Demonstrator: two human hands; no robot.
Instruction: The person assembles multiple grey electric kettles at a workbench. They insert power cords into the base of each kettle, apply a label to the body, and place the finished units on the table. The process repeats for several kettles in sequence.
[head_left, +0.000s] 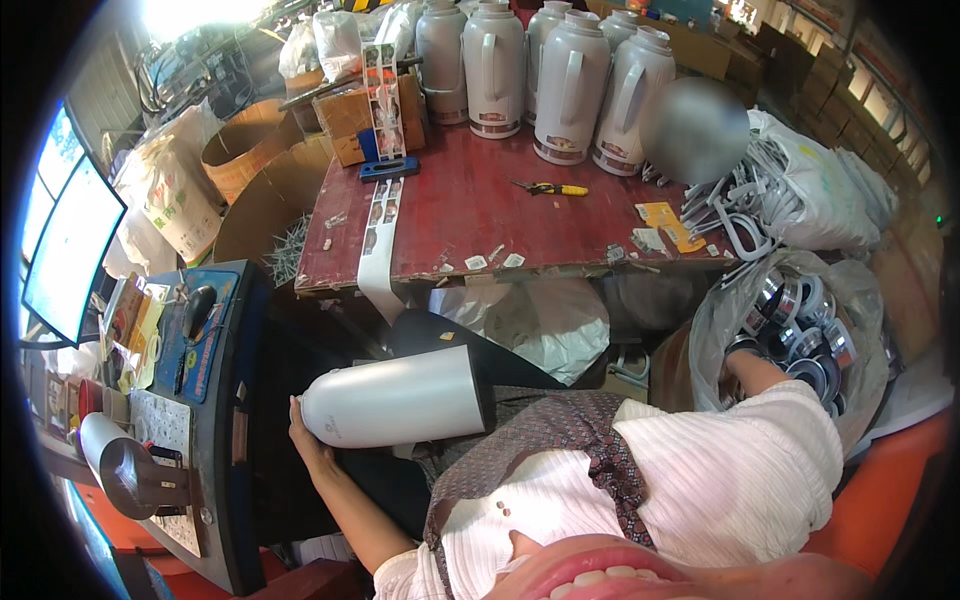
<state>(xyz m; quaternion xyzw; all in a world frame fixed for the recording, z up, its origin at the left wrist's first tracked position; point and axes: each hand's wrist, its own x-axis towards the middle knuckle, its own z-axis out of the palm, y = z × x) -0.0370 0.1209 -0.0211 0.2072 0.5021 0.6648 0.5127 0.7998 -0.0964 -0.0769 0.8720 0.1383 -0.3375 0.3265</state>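
A silver-grey flask shell [400, 398] lies sideways across my lap, its narrow end to the left and its wide end by my dark apron. My left hand [308, 440] is closed round the narrow end, with some fingers hidden under or behind it. At the right, my right hand [748, 362] reaches into a clear plastic bag [708, 330] full of shiny metal-look rings [800, 335]. Its fingers are hidden among the rings, so whether they grip one cannot be seen.
On the red table [450, 220] stand several grey vacuum flasks [570, 90], yellow-handled pliers [552, 188], a blue-based label holder [390, 168] with a hanging label strip [378, 250], and a white sack of grey handles [820, 190]. A side desk [245, 400] and a screen [70, 230] stand left.
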